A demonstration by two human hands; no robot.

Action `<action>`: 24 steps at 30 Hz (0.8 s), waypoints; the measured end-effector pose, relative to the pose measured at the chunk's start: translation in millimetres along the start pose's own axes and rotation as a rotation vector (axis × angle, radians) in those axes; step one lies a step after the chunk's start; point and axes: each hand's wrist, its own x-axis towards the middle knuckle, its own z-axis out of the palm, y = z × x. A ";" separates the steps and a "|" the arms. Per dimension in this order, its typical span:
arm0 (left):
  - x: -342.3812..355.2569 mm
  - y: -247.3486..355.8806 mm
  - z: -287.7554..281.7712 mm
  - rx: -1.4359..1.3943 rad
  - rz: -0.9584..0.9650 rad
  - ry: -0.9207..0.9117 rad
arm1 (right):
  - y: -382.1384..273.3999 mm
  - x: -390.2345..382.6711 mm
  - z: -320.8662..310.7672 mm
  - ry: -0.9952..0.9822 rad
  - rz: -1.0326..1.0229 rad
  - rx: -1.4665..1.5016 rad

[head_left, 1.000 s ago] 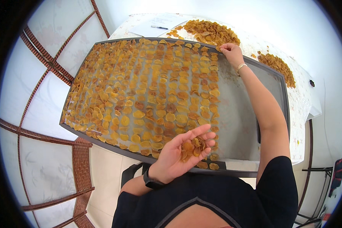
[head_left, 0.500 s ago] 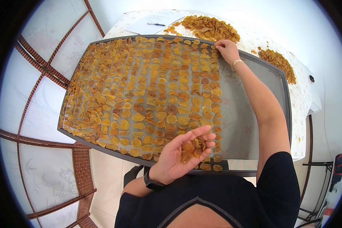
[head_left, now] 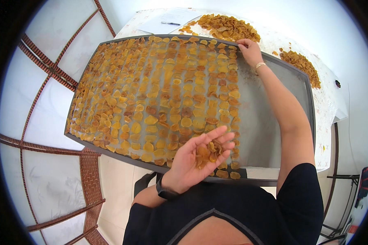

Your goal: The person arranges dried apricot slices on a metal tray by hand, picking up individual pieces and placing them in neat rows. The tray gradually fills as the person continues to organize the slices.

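A wide dark-framed tray (head_left: 259, 134) lies across the table, bearing many rows of thin amber dried slices (head_left: 186, 122). My left hand (head_left: 198, 159) is cupped palm up over the tray's near edge and holds a small heap of brown-orange slices (head_left: 208, 154). At the far edge of the tray my right hand (head_left: 250, 52) reaches out with thumb and fingers pinched together, just right of the last column of slices. What its fingertips hold, if anything, is hidden.
Beyond the tray sit a large pile of slices (head_left: 229, 27) and a smaller pile (head_left: 300, 65) on the patterned white tablecloth (head_left: 325, 106). Paper sheets (head_left: 153, 25) with a pen (head_left: 170, 23) rest at the back. A folding screen (head_left: 49, 122) stands at left.
My right hand has shifted a little to the right along the far edge of the tray, fingers still pinched. My left hand stays cupped around its slices. The whole view has tilted slightly.
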 end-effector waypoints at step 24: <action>12.7 -51.6 11.7 -0.177 0.250 -0.067 | -181.2 -283.9 -126.0 -0.527 -0.136 0.312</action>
